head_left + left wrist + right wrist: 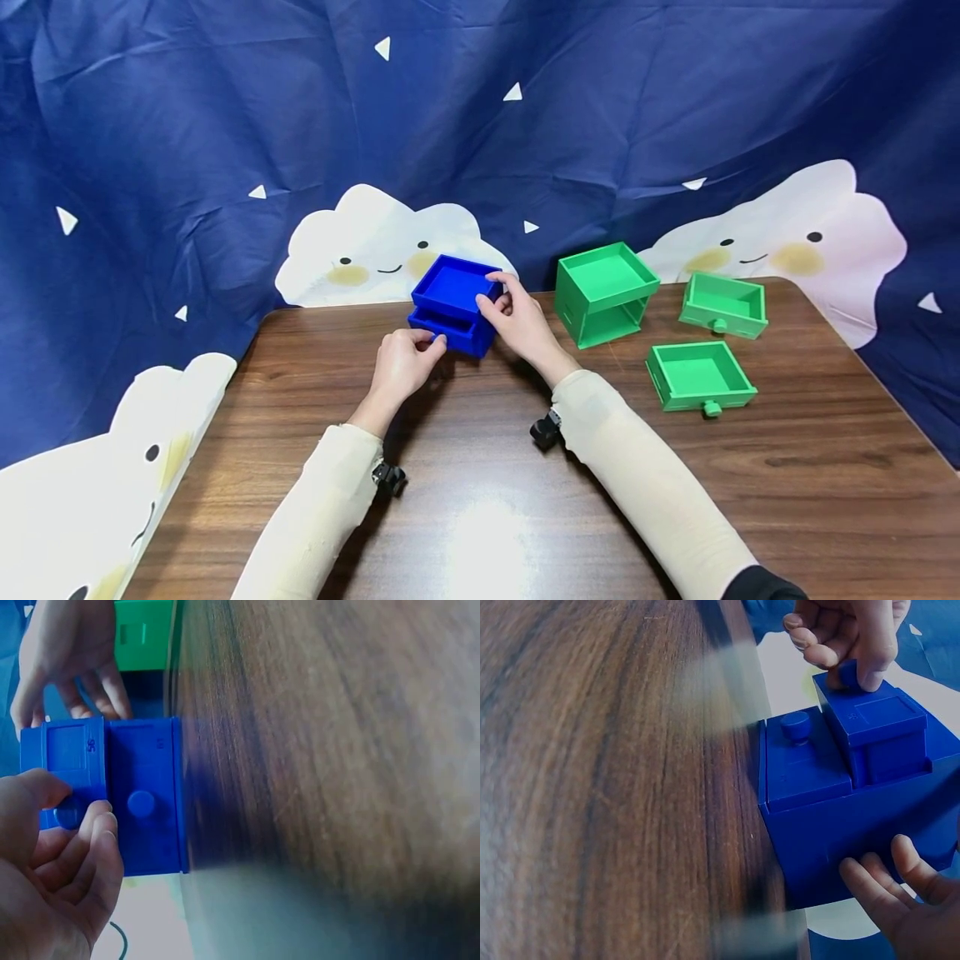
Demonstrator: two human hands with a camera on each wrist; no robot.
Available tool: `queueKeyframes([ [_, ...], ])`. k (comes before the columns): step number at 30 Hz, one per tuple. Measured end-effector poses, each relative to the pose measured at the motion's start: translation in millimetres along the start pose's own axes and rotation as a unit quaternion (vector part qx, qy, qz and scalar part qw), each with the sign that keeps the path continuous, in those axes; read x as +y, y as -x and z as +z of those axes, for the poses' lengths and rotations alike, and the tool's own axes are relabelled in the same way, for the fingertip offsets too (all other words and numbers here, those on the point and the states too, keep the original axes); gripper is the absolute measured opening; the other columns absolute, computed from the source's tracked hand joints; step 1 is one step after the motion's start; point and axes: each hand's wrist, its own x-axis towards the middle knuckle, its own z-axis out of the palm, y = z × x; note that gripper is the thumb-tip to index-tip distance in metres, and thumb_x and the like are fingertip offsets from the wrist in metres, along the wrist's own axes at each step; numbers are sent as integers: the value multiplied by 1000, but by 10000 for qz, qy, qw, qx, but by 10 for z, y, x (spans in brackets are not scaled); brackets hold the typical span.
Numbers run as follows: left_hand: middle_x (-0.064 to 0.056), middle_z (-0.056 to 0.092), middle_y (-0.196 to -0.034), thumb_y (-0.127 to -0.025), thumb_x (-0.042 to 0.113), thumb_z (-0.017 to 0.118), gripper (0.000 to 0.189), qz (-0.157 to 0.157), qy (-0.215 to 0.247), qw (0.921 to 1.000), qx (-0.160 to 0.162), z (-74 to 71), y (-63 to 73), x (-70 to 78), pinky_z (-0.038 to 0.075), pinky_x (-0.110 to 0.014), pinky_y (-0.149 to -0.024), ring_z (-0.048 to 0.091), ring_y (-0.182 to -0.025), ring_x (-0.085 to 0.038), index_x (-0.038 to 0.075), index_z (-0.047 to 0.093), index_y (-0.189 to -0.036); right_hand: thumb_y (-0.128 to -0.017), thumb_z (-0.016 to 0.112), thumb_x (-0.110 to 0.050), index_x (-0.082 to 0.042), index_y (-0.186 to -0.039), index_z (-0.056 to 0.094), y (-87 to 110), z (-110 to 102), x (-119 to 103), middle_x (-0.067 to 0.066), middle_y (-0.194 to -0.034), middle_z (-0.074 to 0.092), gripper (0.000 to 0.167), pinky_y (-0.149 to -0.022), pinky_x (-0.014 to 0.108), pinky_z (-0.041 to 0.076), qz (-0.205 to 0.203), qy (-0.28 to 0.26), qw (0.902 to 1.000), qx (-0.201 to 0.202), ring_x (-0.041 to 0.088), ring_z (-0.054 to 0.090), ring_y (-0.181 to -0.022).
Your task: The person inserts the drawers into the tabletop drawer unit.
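Observation:
A small blue cabinet (459, 285) stands near the table's far edge, with a shallow tray-like top. Its upper drawer (874, 720) sticks partly out, while the lower drawer (142, 844) sits flush below it. My left hand (401, 364) pinches the round knob (67, 813) of the upper drawer between thumb and fingers. Against the cabinet's right side, my right hand (527, 327) rests its fingers, which look fairly straight in the right wrist view. The lower drawer's knob (796, 727) is untouched.
Right of the blue cabinet stands a green cabinet (573, 308) with an open front and no drawers in it. Two loose green drawers, one farther back (701, 315) and one nearer (675, 402), lie on the wooden table (480, 450). A blue curtain (450, 125) hangs behind.

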Motion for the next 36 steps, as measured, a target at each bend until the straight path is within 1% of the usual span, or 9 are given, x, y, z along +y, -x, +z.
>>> queueKeyframes([
  [7, -13, 83, -98, -99, 31, 73, 29, -1, -70, 9999, -112, 2, -51, 3, 60, -49, -86, 78, -91, -32, 5, 85, -105, -106, 68, -31, -12, -147, 58, 2, -10, -18, 5, -89, 61, 46, -78, 29, 45, 15, 26, 10000, -7, 22, 58, -83],
  [12, -13, 83, -95, -98, 32, 73, 29, 26, -79, 9999, -92, 4, -76, 16, 60, -50, -85, 78, -89, -32, 6, 85, -104, -106, 68, -31, -12, -147, 58, 1, -12, -23, 5, -89, 60, 46, -78, 30, 45, 12, 2, 10000, -8, 22, 58, -83],
  [18, -13, 83, -97, -98, 32, 72, 30, 56, -96, 9999, -110, 20, -104, 13, 60, -50, -86, 78, -92, -33, 5, 85, -105, -106, 68, -32, -12, -147, 58, -11, 5, 8, 4, -89, 60, 46, -78, 29, 44, 18, 5, 10000, 8, 22, 58, -83],
  [26, -11, 82, -90, -98, 32, 73, 29, 2, -112, 9999, -129, 17, -122, 21, 60, -48, -82, 77, -86, -31, 5, 84, -102, -106, 68, -32, -12, -147, 58, -11, 9, 11, 4, -88, 59, 46, -78, 29, 45, 1, -9, 10000, 6, 21, 58, -83],
  [36, -8, 78, -80, -97, 33, 72, 29, -22, -97, 9999, -116, 33, -137, 18, 57, -43, -74, 72, -78, -28, 6, 81, -95, -107, 68, -31, -12, -146, 58, -13, 13, 23, 5, -89, 59, 45, -78, 31, 46, 14, -14, 10000, 20, 23, 58, -84],
])
